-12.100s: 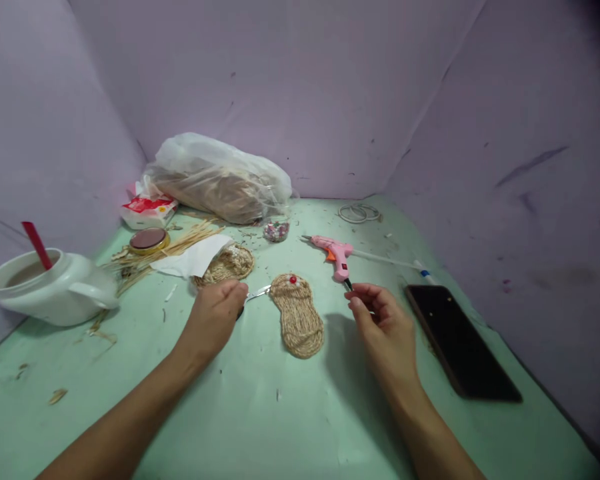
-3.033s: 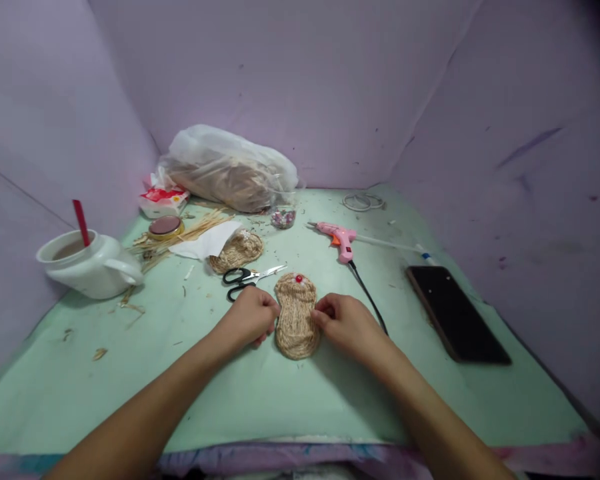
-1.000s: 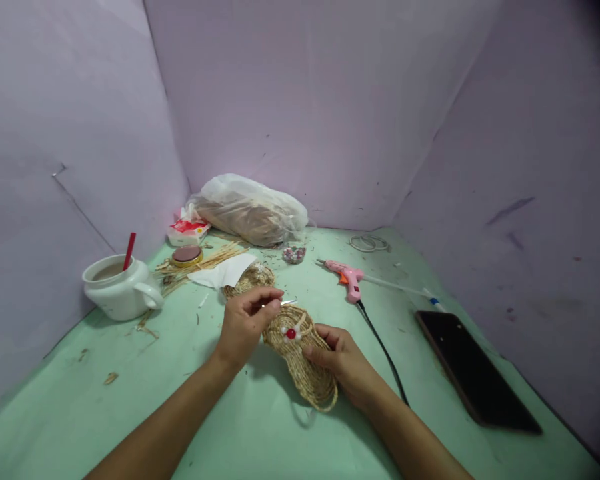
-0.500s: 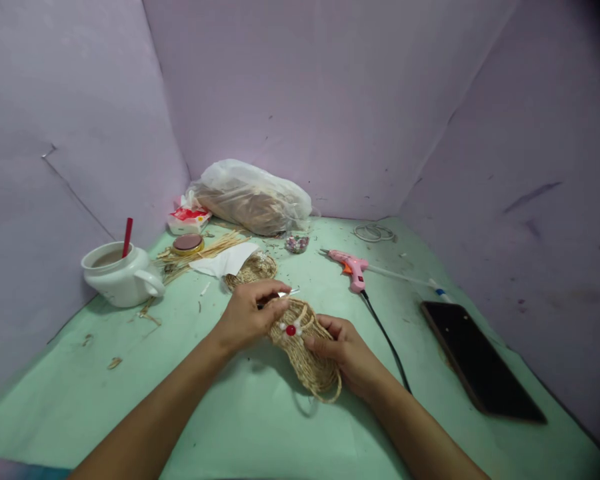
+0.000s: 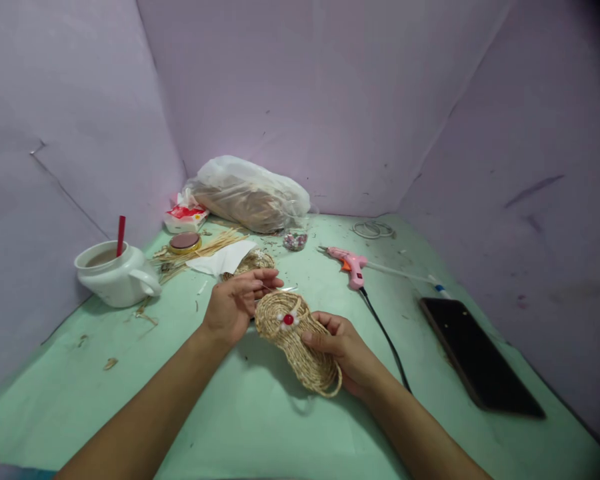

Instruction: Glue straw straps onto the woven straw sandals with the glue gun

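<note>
A woven straw slipper sole, tan and coiled, hangs tilted above the table with a small flower of white beads and a red bead near its far, wider end. My right hand grips its right side, thumb on top and fingers underneath. A loop of cord sticks out at the near end. Just beyond the wide end is my left hand, its fingers stretched and apart, beside the sole's edge. A thin shiny item shows behind the sole; its kind is unclear.
Another woven piece lies partly under white paper. Straw stalks, a round lid, and a white mug are left. A pink glue gun and a phone lie right. A plastic bag sits behind.
My left hand has let go of the sole's far end and drawn back left, its fingers opening. The sole has turned flatter toward me, still in my right hand.
</note>
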Demonstrator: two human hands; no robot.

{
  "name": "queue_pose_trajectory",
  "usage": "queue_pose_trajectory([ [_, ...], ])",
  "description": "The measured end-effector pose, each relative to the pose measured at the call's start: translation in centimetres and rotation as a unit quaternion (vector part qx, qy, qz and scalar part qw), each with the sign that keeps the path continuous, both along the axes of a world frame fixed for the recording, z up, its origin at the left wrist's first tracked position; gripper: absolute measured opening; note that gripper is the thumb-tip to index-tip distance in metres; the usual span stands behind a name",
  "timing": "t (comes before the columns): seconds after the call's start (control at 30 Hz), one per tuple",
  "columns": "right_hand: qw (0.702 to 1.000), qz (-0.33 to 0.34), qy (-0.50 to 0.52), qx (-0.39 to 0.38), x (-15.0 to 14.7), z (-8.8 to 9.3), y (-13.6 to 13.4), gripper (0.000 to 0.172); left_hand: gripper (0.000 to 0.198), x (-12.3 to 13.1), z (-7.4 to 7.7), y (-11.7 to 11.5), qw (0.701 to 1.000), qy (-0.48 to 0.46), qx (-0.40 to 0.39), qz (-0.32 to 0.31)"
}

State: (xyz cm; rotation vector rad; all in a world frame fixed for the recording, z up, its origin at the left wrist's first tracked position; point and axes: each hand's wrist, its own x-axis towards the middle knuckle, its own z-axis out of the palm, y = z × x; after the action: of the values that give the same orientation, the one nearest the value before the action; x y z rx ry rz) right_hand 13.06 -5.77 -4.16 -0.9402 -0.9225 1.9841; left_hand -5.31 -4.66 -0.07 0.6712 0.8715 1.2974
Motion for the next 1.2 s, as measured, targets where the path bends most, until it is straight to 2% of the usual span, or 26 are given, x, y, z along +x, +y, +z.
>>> queue_pose_trajectory([
  [0.1, 1.000, -0.019, 0.017, 0.000, 0.1, 0.1, 0.1, 0.032, 0.027, 0.0, -0.2, 0.1, 0.999, 0.045, -0.010, 0.020],
  [0.27, 0.997, -0.066, 0.040, 0.015, 0.3, 0.2, 0.4, 0.031, 0.021, 0.2, -0.3, 0.0, 0.990, 0.138, -0.020, -0.033],
  [0.57, 0.992, -0.111, 0.060, -0.010, 0.4, 0.3, 0.7, 0.029, 0.022, -0.1, -0.5, 0.2, 0.984, 0.151, -0.051, -0.078],
  [0.7, 0.989, -0.127, 0.079, -0.012, 0.7, 0.5, 1.1, 0.029, 0.019, -0.1, -0.7, 0.3, 0.981, 0.166, -0.068, -0.075],
  [0.8, 0.985, -0.146, 0.087, -0.005, 1.0, 0.6, 1.2, 0.030, 0.016, -0.2, -0.9, 0.4, 0.979, 0.179, -0.084, -0.048],
  [0.9, 0.988, -0.130, 0.083, -0.001, 1.0, 0.5, 0.9, 0.031, 0.021, -0.4, -0.9, 0.6, 0.981, 0.179, -0.072, -0.003],
  [1.0, 0.992, -0.102, 0.079, 0.009, 0.7, 0.5, 0.4, 0.032, 0.009, -0.5, -0.5, 0.4, 0.984, 0.173, -0.031, 0.011],
  [1.2, 0.994, -0.080, 0.076, 0.024, 0.2, 0.4, 0.1, 0.033, 0.011, 0.4, -0.6, -0.6, 0.976, 0.206, -0.001, -0.065],
])
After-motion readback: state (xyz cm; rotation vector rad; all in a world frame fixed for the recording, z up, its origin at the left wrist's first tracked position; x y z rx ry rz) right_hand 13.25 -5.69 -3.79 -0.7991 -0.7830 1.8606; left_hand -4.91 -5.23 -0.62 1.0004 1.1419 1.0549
